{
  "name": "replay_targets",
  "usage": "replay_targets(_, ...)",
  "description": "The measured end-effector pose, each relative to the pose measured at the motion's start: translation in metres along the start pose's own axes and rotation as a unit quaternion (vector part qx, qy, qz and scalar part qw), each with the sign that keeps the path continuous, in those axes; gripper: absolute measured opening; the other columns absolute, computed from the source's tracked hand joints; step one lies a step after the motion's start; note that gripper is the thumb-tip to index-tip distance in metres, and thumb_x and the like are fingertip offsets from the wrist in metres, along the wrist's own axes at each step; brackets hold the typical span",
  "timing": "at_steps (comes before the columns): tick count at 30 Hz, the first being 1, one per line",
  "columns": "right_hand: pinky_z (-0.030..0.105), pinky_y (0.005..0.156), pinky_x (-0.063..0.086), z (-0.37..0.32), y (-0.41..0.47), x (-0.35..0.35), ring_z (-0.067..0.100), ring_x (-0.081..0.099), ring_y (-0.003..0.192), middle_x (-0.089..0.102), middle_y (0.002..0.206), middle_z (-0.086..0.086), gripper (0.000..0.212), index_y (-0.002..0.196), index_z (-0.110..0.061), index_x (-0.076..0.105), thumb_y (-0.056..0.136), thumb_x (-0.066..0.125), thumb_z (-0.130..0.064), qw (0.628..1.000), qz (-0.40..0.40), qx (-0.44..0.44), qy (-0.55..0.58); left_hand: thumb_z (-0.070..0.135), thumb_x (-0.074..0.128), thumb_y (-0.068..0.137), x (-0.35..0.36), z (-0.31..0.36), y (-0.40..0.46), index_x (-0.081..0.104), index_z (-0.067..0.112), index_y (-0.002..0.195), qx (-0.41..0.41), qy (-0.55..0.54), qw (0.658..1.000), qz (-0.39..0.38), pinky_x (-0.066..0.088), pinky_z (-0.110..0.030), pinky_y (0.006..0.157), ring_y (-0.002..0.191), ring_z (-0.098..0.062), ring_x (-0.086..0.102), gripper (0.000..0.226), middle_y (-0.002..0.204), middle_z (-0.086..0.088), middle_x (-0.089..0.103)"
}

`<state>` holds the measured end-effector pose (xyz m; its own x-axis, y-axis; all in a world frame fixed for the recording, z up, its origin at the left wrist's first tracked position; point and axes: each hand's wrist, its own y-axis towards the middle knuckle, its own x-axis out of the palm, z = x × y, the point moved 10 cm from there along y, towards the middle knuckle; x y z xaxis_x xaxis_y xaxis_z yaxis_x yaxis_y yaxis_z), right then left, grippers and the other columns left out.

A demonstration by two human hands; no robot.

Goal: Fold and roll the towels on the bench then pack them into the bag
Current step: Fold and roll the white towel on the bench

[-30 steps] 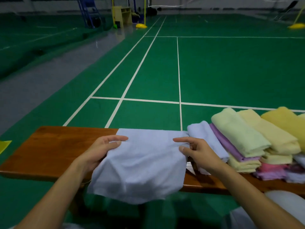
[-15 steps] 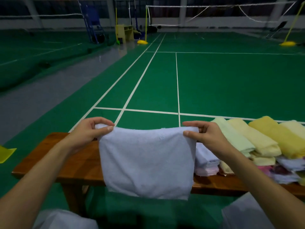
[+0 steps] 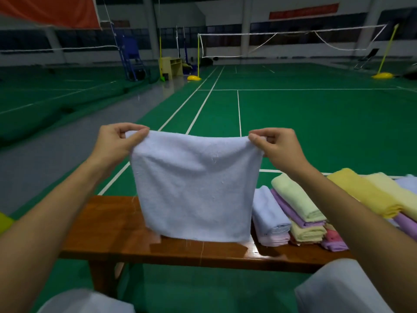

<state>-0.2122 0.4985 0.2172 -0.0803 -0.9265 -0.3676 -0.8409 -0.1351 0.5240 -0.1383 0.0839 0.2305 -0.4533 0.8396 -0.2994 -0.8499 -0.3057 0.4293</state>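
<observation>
Towels were what this bench (image 3: 112, 227) was for: the long wooden seat ran across the green court floor (image 3: 316, 123), a stack of folded towels (image 3: 300, 213) in pastel colours piled at its 3 o'clock end. Above the bench's middle a pale blue towel (image 3: 194, 188) hung in the air, its lower edge just over the wood. The left hand (image 3: 112, 143) pinched the top corner at 10 o'clock, and the right hand (image 3: 279, 145) pinched the one at 2 o'clock.
</observation>
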Motion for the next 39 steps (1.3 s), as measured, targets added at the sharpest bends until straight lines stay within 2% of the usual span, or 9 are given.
replay_targets(2,0.041,0.076,0.064,0.006,0.006,-0.006,0.005,0.065,0.072,0.074,0.085,-0.007,0.024,0.121,-0.011,0.078,0.098,0.073,-0.018,1.000,0.021,0.013,0.012,0.020,0.079,0.096,0.001,0.001,0.001,0.081,0.020,0.114,-0.001,-0.025,1.000,0.003,0.061,-0.023,0.078,0.097,-0.014,0.076,0.018,0.107,0.001,0.079)
replay_targets(5,0.034,0.068,0.047,0.018,0.012,-0.011,0.014,0.041,0.063,0.041,0.058,-0.014,0.046,0.142,-0.009,0.063,0.098,0.072,-0.017,0.999,0.017,0.025,-0.010,0.013,0.076,0.097,0.004,0.001,0.000,0.077,0.021,0.125,-0.006,-0.051,0.998,-0.037,0.063,-0.028,0.082,0.101,-0.016,0.077,0.029,0.113,-0.002,0.080)
replay_targets(7,0.035,0.070,0.045,0.021,0.012,-0.013,0.014,0.037,0.063,0.033,0.054,-0.016,0.045,0.140,-0.008,0.063,0.097,0.074,-0.018,1.000,-0.005,0.028,-0.010,0.011,0.078,0.095,0.003,0.003,-0.001,0.077,0.021,0.125,-0.004,-0.047,0.998,-0.049,0.063,-0.026,0.080,0.097,-0.017,0.077,0.032,0.107,-0.003,0.081)
replay_targets(10,0.038,0.069,0.058,0.013,0.009,-0.016,0.021,0.049,0.055,0.051,0.056,-0.012,0.023,0.113,-0.016,0.079,0.091,0.081,-0.024,0.999,-0.010,0.007,-0.044,0.012,0.084,0.089,-0.003,0.006,-0.001,0.079,0.015,0.116,-0.005,0.001,1.000,-0.025,0.064,-0.025,0.072,0.084,-0.016,0.077,0.028,0.097,-0.009,0.081)
replay_targets(13,0.048,0.074,0.065,0.010,0.010,-0.024,0.020,0.075,0.073,0.077,0.076,-0.005,0.011,0.093,-0.029,0.081,0.083,0.087,-0.031,0.997,0.034,0.008,-0.068,0.013,0.090,0.083,-0.010,0.008,0.000,0.080,0.008,0.107,0.005,0.060,0.998,0.016,0.061,-0.023,0.063,0.074,-0.008,0.074,0.027,0.093,-0.007,0.079)
replay_targets(18,0.043,0.076,0.059,0.006,0.013,-0.023,0.016,0.066,0.078,0.072,0.082,-0.006,0.016,0.086,-0.028,0.076,0.086,0.084,-0.042,0.988,0.072,0.013,-0.139,0.019,0.093,0.080,-0.026,0.004,0.005,0.083,0.018,0.093,-0.002,0.126,0.987,0.100,0.064,-0.044,0.077,0.078,-0.022,0.074,0.017,0.084,-0.002,0.078)
replay_targets(22,0.037,0.083,0.046,0.009,0.016,-0.014,0.024,0.060,0.099,0.064,0.107,0.007,0.025,0.089,-0.024,0.066,0.090,0.079,-0.045,0.987,0.064,0.020,-0.143,0.013,0.086,0.087,-0.025,0.006,0.004,0.076,0.015,0.091,-0.022,0.055,0.993,0.107,0.054,-0.031,0.074,0.075,-0.014,0.063,0.011,0.083,0.000,0.070)
replay_targets(31,0.032,0.061,0.044,0.007,-0.021,0.001,0.012,0.049,0.060,0.061,0.069,0.007,0.031,0.088,-0.007,0.061,0.091,0.082,-0.030,0.994,0.077,0.067,0.042,0.021,0.081,0.094,-0.028,-0.002,-0.024,0.071,0.009,0.098,-0.052,-0.079,0.990,0.105,0.058,-0.024,0.057,0.072,-0.005,0.073,0.016,0.088,0.000,0.077)
replay_targets(39,0.031,0.053,0.047,-0.029,-0.052,-0.022,0.018,0.056,0.062,0.069,0.070,0.022,0.037,0.086,-0.007,0.058,0.088,0.086,-0.030,0.989,0.061,0.066,0.121,0.014,0.079,0.093,-0.042,0.008,-0.048,0.070,0.011,0.090,-0.021,-0.164,0.982,0.093,0.059,-0.026,0.062,0.069,-0.011,0.072,0.009,0.077,0.004,0.078)
